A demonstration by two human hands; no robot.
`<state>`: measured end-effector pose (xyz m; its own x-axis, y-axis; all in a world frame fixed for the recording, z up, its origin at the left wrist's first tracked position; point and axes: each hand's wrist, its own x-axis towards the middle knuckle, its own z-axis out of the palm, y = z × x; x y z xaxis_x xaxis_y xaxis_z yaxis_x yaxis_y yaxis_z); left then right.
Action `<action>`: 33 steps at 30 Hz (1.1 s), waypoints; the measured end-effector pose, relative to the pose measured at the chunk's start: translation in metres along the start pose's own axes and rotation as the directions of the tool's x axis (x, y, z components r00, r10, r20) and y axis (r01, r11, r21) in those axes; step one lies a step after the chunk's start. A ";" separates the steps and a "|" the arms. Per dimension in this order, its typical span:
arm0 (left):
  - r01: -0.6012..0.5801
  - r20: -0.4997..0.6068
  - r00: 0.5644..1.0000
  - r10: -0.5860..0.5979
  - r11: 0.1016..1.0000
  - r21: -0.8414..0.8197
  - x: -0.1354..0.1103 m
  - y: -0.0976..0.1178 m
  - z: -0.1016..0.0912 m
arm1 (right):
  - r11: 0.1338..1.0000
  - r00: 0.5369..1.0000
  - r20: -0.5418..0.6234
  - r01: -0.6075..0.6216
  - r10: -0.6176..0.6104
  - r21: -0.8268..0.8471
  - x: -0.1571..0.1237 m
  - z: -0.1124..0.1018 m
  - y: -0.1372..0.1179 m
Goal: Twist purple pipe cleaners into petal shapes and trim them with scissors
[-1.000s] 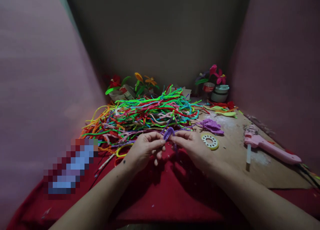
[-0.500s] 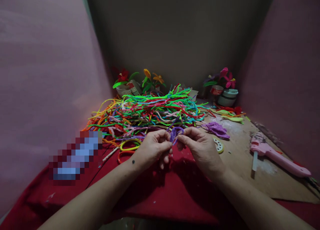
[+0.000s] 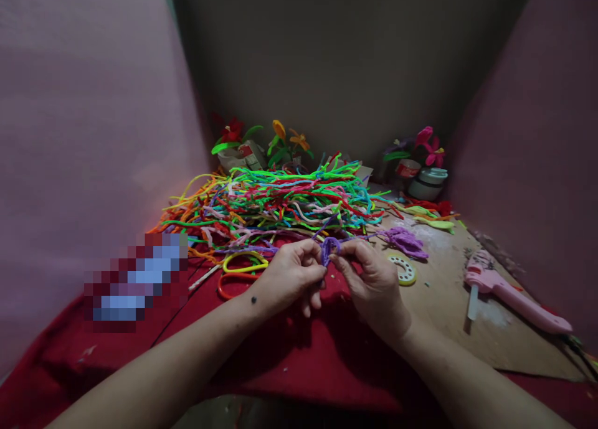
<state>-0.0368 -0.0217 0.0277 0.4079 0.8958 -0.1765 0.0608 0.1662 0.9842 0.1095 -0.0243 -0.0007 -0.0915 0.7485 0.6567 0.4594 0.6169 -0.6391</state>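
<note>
Between my hands is a small looped bundle of purple pipe cleaners (image 3: 328, 251), held above the red cloth. My left hand (image 3: 299, 267) pinches its left side between thumb and fingers. On the other side my right hand (image 3: 369, 273) grips the bundle's right edge with thumb and forefinger. Purple strands stick out above the fingers. Yellow and red-handled scissors (image 3: 245, 263) lie left of my left hand, their blades hidden beneath it. Right of my right hand rests a pale yellow ring with holes (image 3: 402, 269), and behind it a bunch of purple pipe cleaners (image 3: 405, 242).
A big heap of multicoloured pipe cleaners (image 3: 289, 195) lies behind my hands. A pink glue gun (image 3: 514, 292) rests on a brown board (image 3: 448, 317) at right. Pipe-cleaner flowers (image 3: 432, 149) and a jar (image 3: 427, 185) stand at the back. A blurred patch (image 3: 144, 286) covers something at left.
My right hand has turned slightly, and its fingers have shifted on the bundle's right edge. The purple loops look more upright and drawn together. The view has shifted a little.
</note>
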 end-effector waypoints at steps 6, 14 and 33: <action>-0.015 -0.032 0.999 0.016 0.999 0.047 0.003 -0.008 -0.002 | 0.999 0.993 0.115 0.040 -0.041 0.010 -0.001 0.001 -0.002; -0.039 0.002 0.999 0.039 0.999 -0.022 0.006 -0.008 -0.007 | 0.614 0.762 0.387 -0.648 0.520 0.451 0.006 0.000 0.007; 0.108 0.056 0.991 -0.123 0.968 0.227 0.011 -0.016 -0.010 | 0.594 0.803 0.362 -0.594 0.473 0.542 0.011 0.000 0.014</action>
<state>-0.0429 -0.0104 0.0096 0.4474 0.8442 -0.2953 0.3091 0.1639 0.9368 0.1147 -0.0078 -0.0028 -0.1760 0.9811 0.0800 -0.1514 0.0533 -0.9870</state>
